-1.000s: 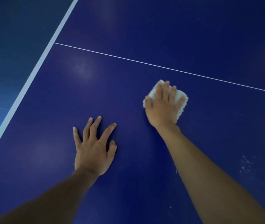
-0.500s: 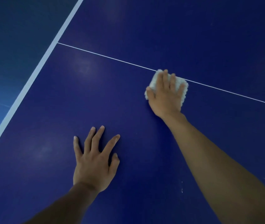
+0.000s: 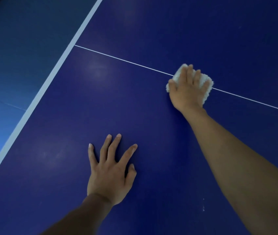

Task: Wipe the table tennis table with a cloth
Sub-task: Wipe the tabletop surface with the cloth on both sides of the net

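1. Right hand (image 3: 188, 92) is out at full reach, palm down on the white cloth (image 3: 206, 81), pressing it flat against the dark blue tabletop (image 3: 134, 107).
2. Its fingers (image 3: 189, 73) lie straight and close together across the top of the cloth, not curled round it, and the thumb sits along the cloth's left edge.
3. The cloth is a small fluffy wad, and it lies right on the thin white line (image 3: 126, 60) that crosses the tabletop. The line goes in under it on the left and comes out from under it on the right.
4. White fabric shows past the fingertips at the far side, at the right of the hand and beside the thumb.
5. Left hand (image 3: 111, 173) is planted flat on the tabletop nearer the camera, well apart from the cloth. It holds nothing, and its fingers (image 3: 116, 145) are released and fanned wide.
6. Both forearms are bare, and the right one stretches in from the lower right corner.
7. A few tiny white specks (image 3: 203, 207) sit on the surface near the bottom, between the two forearms.
8. On the left, a broad white edge band (image 3: 50, 78) runs diagonally along the tabletop's border, and the thin line meets it up top.
9. Beyond that band there's a lighter blue floor (image 3: 7, 65).
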